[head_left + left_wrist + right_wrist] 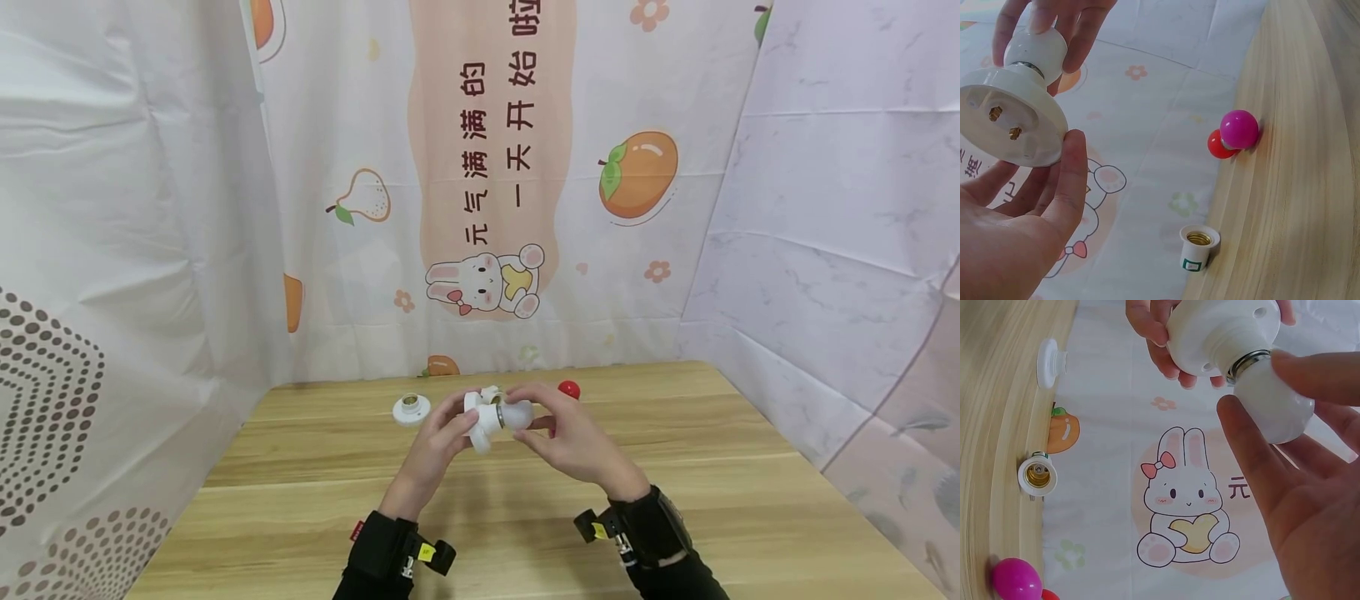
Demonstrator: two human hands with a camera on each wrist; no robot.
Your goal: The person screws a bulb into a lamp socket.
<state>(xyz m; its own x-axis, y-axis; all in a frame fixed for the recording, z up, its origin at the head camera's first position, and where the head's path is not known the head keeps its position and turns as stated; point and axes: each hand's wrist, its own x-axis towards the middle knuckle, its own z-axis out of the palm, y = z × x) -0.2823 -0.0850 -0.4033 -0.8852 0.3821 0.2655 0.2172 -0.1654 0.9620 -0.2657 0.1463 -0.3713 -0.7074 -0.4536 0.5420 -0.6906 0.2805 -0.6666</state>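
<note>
In the head view my left hand point(438, 442) grips a white lamp socket point(486, 419) by its wide round base. Two brass screws show on the underside of that socket point(1013, 119) in the left wrist view. A white light bulb point(519, 415) sits in the socket's mouth, a band of its metal cap point(1249, 364) still visible. My right hand point(570, 437) holds the bulb between thumb and fingers, and in the right wrist view they lie around its globe point(1275, 403). Both hands are raised above the table.
On the wooden table point(300, 475), a round white socket point(411, 410) stands at the back left. A smaller white lamp holder point(1196, 250) stands farther right, near a magenta bulb point(1239, 129) and a red bulb point(569, 389). A printed curtain point(345, 292) hangs behind.
</note>
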